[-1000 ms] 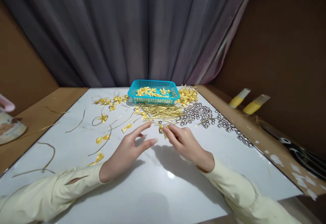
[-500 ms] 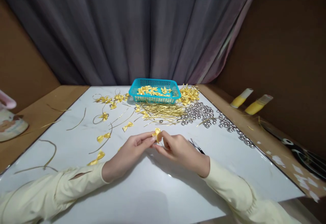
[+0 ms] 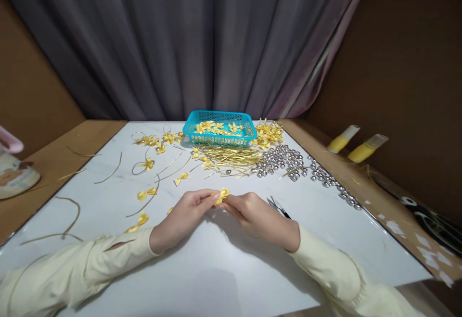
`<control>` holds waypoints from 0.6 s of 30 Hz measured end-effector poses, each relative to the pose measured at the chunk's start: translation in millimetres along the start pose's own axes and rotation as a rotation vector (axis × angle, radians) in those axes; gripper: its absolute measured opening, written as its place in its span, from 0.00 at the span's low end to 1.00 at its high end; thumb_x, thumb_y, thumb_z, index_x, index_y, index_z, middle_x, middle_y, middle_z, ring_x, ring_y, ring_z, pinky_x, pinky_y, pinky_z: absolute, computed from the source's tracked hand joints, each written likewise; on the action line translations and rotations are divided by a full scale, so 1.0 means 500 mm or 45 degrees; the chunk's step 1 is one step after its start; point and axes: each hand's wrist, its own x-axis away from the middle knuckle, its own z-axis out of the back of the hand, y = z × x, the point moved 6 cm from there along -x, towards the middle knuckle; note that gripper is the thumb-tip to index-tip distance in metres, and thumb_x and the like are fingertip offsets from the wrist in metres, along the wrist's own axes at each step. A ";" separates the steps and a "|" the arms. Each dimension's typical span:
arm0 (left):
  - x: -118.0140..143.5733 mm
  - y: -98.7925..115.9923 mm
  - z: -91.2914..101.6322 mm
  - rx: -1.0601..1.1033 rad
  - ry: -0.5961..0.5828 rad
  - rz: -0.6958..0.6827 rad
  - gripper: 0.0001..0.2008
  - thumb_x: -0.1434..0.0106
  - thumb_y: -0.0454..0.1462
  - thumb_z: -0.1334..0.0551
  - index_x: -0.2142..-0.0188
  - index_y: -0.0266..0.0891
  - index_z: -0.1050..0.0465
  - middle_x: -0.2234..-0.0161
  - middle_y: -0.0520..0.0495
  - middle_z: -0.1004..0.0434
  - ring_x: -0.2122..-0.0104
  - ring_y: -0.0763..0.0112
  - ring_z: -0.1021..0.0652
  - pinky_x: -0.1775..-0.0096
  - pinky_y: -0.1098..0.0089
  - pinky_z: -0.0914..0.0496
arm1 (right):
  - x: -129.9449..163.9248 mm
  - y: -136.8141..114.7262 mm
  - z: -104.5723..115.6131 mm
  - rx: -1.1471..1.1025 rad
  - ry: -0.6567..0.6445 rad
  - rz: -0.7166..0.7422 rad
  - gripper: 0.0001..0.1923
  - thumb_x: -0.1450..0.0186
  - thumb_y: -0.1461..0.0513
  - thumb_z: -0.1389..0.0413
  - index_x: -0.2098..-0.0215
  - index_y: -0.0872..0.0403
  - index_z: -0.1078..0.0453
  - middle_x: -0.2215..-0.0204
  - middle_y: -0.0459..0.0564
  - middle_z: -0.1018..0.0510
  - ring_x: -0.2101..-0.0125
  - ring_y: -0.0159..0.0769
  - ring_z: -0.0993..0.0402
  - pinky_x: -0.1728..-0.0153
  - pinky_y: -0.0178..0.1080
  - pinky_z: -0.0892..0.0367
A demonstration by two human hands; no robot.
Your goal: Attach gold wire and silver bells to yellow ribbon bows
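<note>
Left hand [image 3: 182, 218]: bare, no rings, no watch, no glove. Fingers [image 3: 207, 200] slim, nails short and plain, unpainted as far as can be seen.

Right hand [image 3: 258, 216]: likewise bare, no jewellery visible.

Both forearms are covered by long pale cream-yellow fabric sleeves, left sleeve [image 3: 83, 271] and right sleeve [image 3: 339, 271], which end at the wrists. Fabric soft, matte, loosely creased along its length. Left sleeve shows a narrow dark slit or fold near the cuff. Right sleeve gathers into puckered folds near the lower frame edge. No print or logo seen.
</note>
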 end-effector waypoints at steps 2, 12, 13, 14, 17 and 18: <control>-0.003 0.001 0.002 -0.080 0.009 -0.015 0.16 0.37 0.44 0.45 0.68 0.36 0.24 0.66 0.48 0.22 0.63 0.65 0.26 0.59 0.70 0.34 | 0.003 -0.001 0.000 0.021 -0.040 0.022 0.11 0.33 0.65 0.54 0.71 0.57 0.35 0.83 0.43 0.35 0.84 0.26 0.46 0.80 0.31 0.54; -0.005 -0.011 0.015 -0.331 0.109 -0.168 0.16 0.34 0.44 0.49 0.66 0.37 0.26 0.67 0.50 0.23 0.64 0.66 0.27 0.62 0.72 0.35 | 0.002 0.009 0.020 -0.082 -0.025 -0.029 0.15 0.32 0.59 0.53 0.71 0.58 0.32 0.83 0.44 0.33 0.84 0.25 0.42 0.80 0.30 0.49; -0.008 -0.016 0.018 -0.318 0.128 -0.168 0.16 0.35 0.44 0.49 0.65 0.37 0.26 0.66 0.49 0.23 0.63 0.66 0.27 0.61 0.72 0.35 | 0.003 0.012 0.039 -0.117 0.021 -0.065 0.15 0.32 0.57 0.52 0.70 0.58 0.31 0.83 0.45 0.31 0.83 0.25 0.40 0.80 0.30 0.47; -0.010 -0.021 0.021 -0.294 0.147 -0.161 0.16 0.35 0.44 0.48 0.65 0.37 0.26 0.65 0.49 0.23 0.62 0.65 0.27 0.61 0.71 0.34 | 0.007 0.014 0.062 -0.155 0.083 -0.109 0.15 0.32 0.56 0.51 0.68 0.58 0.30 0.81 0.46 0.29 0.82 0.26 0.38 0.79 0.30 0.45; -0.018 -0.034 0.028 -0.202 0.175 -0.129 0.16 0.36 0.44 0.47 0.63 0.36 0.25 0.63 0.47 0.22 0.60 0.63 0.26 0.58 0.69 0.34 | 0.040 0.013 0.139 -0.381 0.263 -0.247 0.13 0.33 0.56 0.51 0.64 0.56 0.30 0.77 0.48 0.25 0.79 0.29 0.31 0.78 0.30 0.37; -0.020 -0.037 0.029 -0.170 0.174 -0.122 0.16 0.36 0.44 0.46 0.63 0.36 0.25 0.62 0.46 0.22 0.60 0.63 0.26 0.57 0.69 0.34 | 0.058 0.012 0.163 -0.488 0.322 -0.294 0.11 0.33 0.57 0.50 0.63 0.56 0.30 0.76 0.48 0.24 0.78 0.30 0.29 0.77 0.31 0.34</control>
